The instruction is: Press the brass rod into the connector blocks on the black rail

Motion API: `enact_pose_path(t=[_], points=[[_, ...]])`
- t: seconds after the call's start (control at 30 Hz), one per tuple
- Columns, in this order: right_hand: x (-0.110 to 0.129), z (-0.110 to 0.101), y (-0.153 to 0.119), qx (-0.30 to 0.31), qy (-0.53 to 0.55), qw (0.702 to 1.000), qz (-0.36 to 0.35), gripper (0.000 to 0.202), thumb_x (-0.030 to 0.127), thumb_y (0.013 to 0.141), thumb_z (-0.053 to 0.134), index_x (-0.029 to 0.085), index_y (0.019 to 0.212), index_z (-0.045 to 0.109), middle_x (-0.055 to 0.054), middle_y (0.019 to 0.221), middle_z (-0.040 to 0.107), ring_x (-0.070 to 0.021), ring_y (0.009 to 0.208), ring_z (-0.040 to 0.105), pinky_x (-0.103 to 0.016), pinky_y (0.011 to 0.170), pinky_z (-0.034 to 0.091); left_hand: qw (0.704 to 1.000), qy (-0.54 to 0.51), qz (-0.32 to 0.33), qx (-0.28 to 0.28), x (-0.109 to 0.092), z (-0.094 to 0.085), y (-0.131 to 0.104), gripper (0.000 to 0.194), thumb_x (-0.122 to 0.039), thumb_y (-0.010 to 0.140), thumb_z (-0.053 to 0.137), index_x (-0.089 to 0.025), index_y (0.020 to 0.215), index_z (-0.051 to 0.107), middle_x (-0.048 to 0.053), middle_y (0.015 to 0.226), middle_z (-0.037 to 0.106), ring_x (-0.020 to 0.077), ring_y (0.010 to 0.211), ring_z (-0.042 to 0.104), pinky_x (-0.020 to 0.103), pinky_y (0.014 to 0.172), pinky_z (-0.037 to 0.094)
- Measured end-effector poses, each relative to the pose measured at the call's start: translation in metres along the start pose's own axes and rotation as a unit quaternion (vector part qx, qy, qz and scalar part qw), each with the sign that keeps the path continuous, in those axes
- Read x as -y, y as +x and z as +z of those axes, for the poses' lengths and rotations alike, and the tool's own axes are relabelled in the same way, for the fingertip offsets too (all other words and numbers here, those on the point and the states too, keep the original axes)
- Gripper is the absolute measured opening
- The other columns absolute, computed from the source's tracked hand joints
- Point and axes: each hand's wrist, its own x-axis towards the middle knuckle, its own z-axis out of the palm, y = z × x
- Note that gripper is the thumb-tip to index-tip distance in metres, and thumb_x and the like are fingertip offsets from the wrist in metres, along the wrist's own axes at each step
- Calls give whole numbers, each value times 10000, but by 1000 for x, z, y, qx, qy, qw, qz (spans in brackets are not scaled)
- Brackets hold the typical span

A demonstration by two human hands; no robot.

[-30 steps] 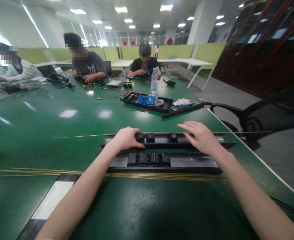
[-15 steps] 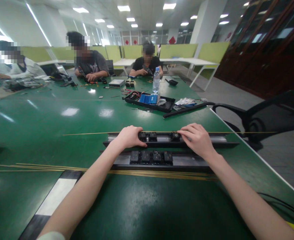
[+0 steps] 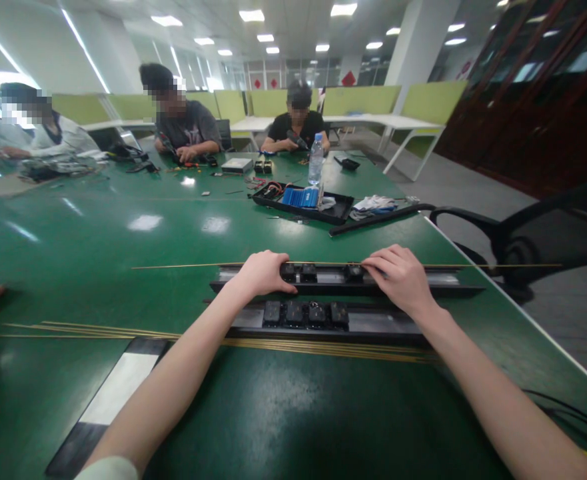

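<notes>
left sleeve (image 3: 109, 469): pale, curved edge; forearms (image 3: 193, 370): bare; left hand (image 3: 266, 275): bare; right hand (image 3: 398, 277): bare

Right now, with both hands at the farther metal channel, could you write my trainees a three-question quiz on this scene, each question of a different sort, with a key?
1. How many black blocks sit in the nearer channel?
A) two
B) four
C) six

2. True or false: the blue item lies in the black tray beyond both channels.

3. Which hand has its fingertips at the lone block, set apart from the close pair in the farther channel?

Key:
1. B
2. True
3. The right hand
</notes>
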Motion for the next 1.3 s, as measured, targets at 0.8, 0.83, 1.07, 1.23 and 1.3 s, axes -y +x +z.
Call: enact_pose_path(t=[0.8,0.83,1.07,1.23,1.3], points=[[0,1,-1,15,16,1000,-1,166,224,968,538,225,990,703,-67,985,734,-244,925,588,-406,809,443,1000,-9,-1,5,-2,0,0,654,-704,654,734,-210,1079,672,121,1006,754,326,925,706,361,744,508],[0,1,-1,14,15,1000,-1,159,221,967,542,220,989,700,-66,983,733,-241,923,586,-405,809,443,1000,-7,1,5,-2,1,0,646,-698,658,733,-210,1077,672,120,1006,755,325,922,707,361,740,508],[-2,4,-2,4,24,1000,-10,121,195,956,571,199,985,689,-58,972,730,-227,909,580,-395,799,448,1000,2,14,-5,-2,3,0,618,-661,673,747,-201,1078,660,113,1024,756,315,941,711,358,751,513],[0,3,-3,-1,29,1000,-1,121,182,954,574,202,997,686,-63,973,725,-231,905,582,-401,800,458,1000,0,18,-8,-3,1,-1,567,-637,686,751,-198,1029,646,112,1003,754,318,936,711,363,745,511],[1,3,-2,-5,32,999,3,119,178,954,573,203,992,683,-63,964,721,-232,899,582,-401,800,460,1000,-1,16,-5,-3,1,-1,552,-635,683,753,-201,1005,640,111,995,753,321,930,712,367,745,509]])
